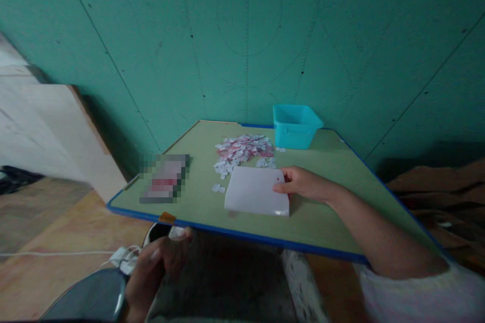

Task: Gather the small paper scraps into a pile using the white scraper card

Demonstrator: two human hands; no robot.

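Observation:
My right hand reaches in from the right and pinches the right edge of a white glossy sheet, thumb on top. The sheet has a small red dot near the thumb and curves slightly along its front edge. Just behind it lies a heap of small white and pinkish paper pieces. My left hand is low at the left, below the table's front edge, with its fingers curled. A small white speckled patch shows beside its fingertips; whether the hand holds it is unclear.
A turquoise plastic basket stands at the table's back right. At the left lies a pixelated flat object. Blue tape edges the pale green table. A green wall rises behind; a dark stool and white cable are at lower left.

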